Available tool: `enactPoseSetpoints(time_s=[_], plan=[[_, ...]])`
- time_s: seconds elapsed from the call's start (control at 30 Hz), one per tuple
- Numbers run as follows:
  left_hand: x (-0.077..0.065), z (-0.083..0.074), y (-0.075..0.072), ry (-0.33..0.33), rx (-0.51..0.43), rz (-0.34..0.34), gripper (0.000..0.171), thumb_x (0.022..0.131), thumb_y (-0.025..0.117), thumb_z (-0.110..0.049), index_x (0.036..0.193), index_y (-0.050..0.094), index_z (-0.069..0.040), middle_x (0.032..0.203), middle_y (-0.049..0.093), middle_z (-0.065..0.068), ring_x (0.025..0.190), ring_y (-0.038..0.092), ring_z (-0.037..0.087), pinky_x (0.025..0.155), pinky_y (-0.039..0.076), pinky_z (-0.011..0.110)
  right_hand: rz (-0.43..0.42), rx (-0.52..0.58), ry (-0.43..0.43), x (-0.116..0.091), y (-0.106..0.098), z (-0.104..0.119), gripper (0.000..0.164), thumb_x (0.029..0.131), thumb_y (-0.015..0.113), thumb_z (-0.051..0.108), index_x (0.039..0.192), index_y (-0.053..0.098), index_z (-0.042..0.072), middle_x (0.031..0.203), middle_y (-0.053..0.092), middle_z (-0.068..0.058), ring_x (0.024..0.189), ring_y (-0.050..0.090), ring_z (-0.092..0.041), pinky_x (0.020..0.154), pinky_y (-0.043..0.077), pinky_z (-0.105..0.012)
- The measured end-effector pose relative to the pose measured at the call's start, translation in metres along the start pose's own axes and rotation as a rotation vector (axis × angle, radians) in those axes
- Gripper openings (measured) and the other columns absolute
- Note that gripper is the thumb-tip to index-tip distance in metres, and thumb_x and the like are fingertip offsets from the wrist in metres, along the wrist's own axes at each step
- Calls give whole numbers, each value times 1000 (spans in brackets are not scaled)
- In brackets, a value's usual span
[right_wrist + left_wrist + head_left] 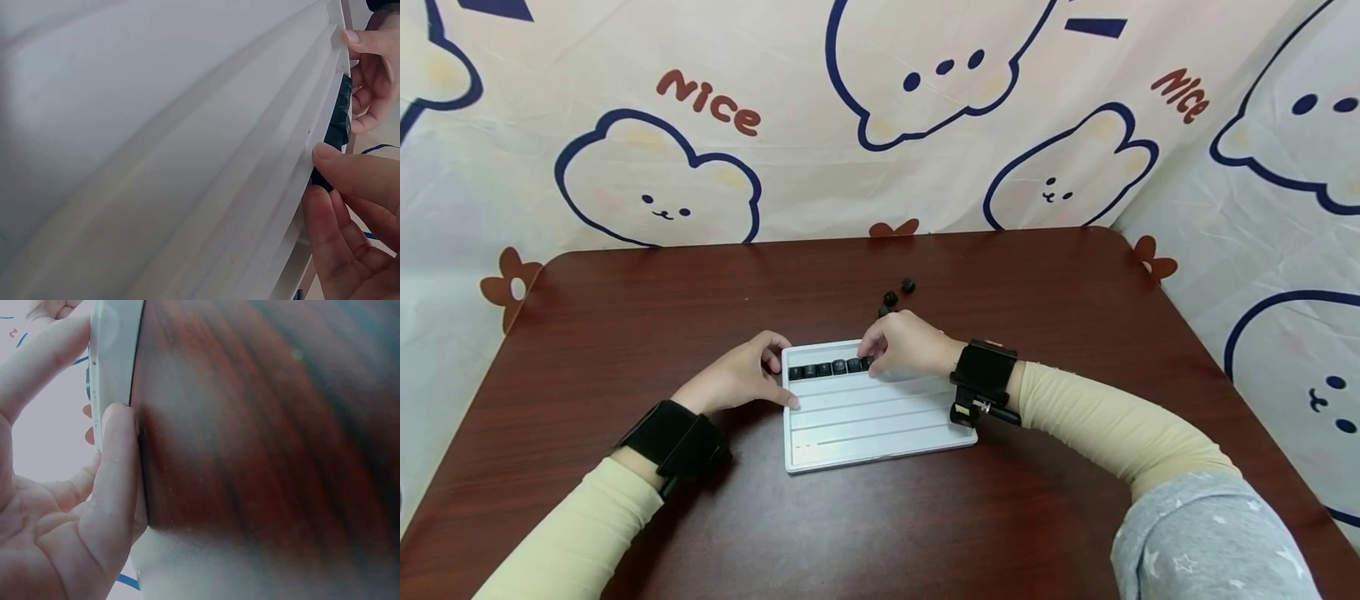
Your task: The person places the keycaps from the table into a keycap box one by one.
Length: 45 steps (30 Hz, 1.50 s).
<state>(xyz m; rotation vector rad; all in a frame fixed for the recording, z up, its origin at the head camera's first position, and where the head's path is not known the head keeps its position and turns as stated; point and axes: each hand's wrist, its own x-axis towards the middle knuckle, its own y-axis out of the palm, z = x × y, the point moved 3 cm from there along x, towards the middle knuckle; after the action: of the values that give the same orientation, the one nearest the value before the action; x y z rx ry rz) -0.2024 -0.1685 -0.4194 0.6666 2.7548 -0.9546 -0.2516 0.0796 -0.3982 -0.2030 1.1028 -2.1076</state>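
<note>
The left hand (739,375) grips the white tray (868,429) by its left edge; the right hand (916,343) pinches a black block (321,180) near the tray's far edge.

A tray (868,427) is set on a table (1037,517) backed by a cloth (820,192). Blocks (823,368) are lined along the tray's far side, flanked by the left hand (741,375) and right hand (913,346). Loose blocks (891,298) are scattered beyond the tray, just behind the right hand.
</note>
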Motion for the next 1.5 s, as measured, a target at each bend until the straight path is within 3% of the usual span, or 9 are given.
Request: enactPoseSetpoints(time_s=[0.5, 1.17, 1.33, 1.5], plan=[[0, 0, 0, -9, -9, 2, 76, 76, 92, -14, 134, 47, 3, 105, 52, 17, 93, 52, 28, 75, 44, 35, 9, 11, -4, -4, -1, -2, 23, 84, 84, 4, 105, 80, 6, 103, 72, -2, 90, 64, -13, 81, 52, -28], [1, 0, 2, -14, -10, -1, 76, 74, 93, -13, 133, 47, 3, 102, 52, 15, 87, 52, 26, 74, 42, 35, -3, 0, -34, -9, 0, -2, 23, 84, 82, 2, 107, 79, 6, 105, 70, -4, 89, 66, -13, 80, 53, -27], [1, 0, 2, -16, -5, 5, 77, 75, 93, -13, 134, 47, 3, 102, 51, 15, 90, 51, 27, 73, 42, 35, -13, 3, -1, -11, -13, -5, 24, 86, 81, 4, 110, 79, 7, 108, 70, -4, 91, 66, -15, 80, 54, -29], [0, 0, 4, -20, -7, -4, 77, 75, 93, -14, 133, 47, 2, 101, 51, 15, 84, 52, 25, 72, 42, 34, -109, -19, 38, -5, -42, -14, 20, 88, 79, 4, 108, 79, 7, 105, 73, -4, 92, 66, -20, 81, 55, -34]])
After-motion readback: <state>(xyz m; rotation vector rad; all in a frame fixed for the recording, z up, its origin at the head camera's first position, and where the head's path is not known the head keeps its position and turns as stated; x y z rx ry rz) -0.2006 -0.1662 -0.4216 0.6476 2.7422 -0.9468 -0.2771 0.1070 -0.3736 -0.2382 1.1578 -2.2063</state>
